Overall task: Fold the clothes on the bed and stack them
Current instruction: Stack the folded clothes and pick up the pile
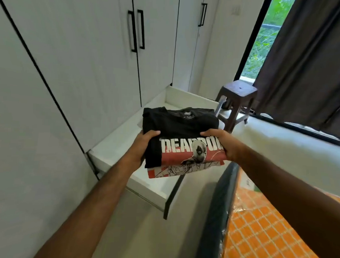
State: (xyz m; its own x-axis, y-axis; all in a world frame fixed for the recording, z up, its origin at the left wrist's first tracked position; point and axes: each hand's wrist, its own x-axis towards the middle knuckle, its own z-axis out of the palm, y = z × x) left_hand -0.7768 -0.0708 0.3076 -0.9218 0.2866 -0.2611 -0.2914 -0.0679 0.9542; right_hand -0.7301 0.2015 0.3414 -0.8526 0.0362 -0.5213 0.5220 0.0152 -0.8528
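We hold the stack of folded clothes (181, 143) in the air directly above the open drawer (123, 144), its long axis running from the drawer's near front edge toward its back wall. Our left hand (143, 147) and right hand (221, 143) each have their grip clamped on an opposite side edge, thumbs on top, forearms reaching out level.
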